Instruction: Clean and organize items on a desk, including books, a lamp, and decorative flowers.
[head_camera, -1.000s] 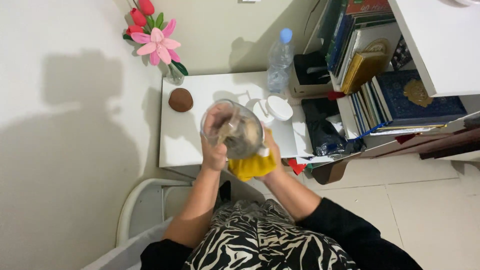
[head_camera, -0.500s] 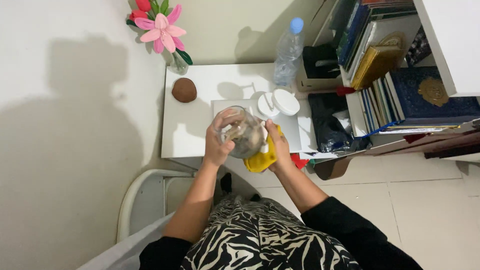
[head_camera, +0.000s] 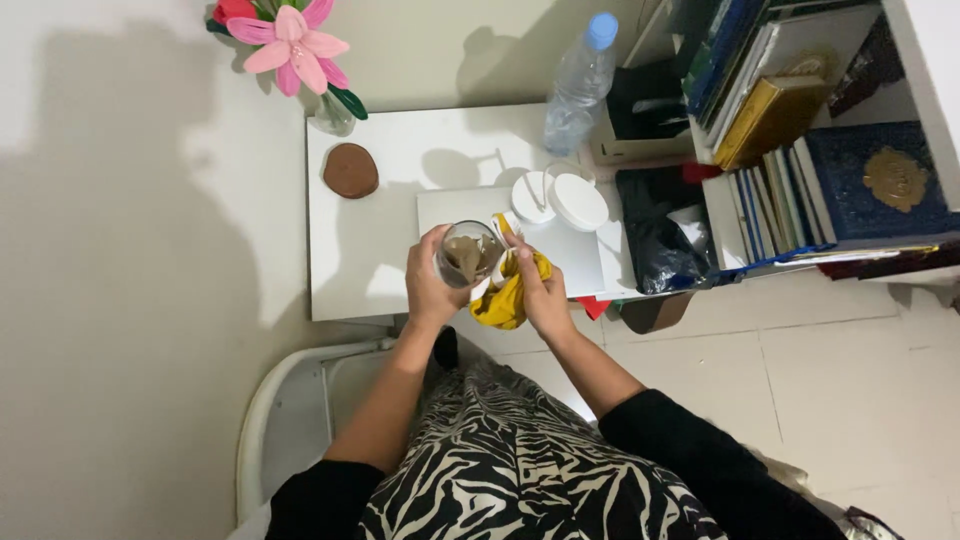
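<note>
Clearly gripped: a clear glass jar (head_camera: 468, 255) in the left hand (head_camera: 430, 285), fingers wrapped round its side, mouth facing up toward the camera so the long axis runs roughly along the line of sight. Brownish inside, whether contents or reflection hard to tell. Held just above the near edge of the white worktop (head_camera: 400, 250), close in front of the body.

Pressed against the jar's right side: a yellow cloth (head_camera: 510, 290), bunched in the right hand (head_camera: 540, 295), fingers closed over the fabric, part of it pushed up along the glass. Both hands touching the jar, left as holder, right as the one working the cloth; neither nearer than the other, jar lodged between them.

Just beyond the hands, on a flat white board (head_camera: 560, 245): two round white lids (head_camera: 562, 198) side by side. Farther off and to the right, a plastic water bottle (head_camera: 578, 85) with a blue cap. Beyond and left of the hands, a brown round disc (head_camera: 350, 170), and past it pink artificial flowers (head_camera: 290, 45) in a small vase. Far right, a bookshelf (head_camera: 820, 150) packed with books.
</note>
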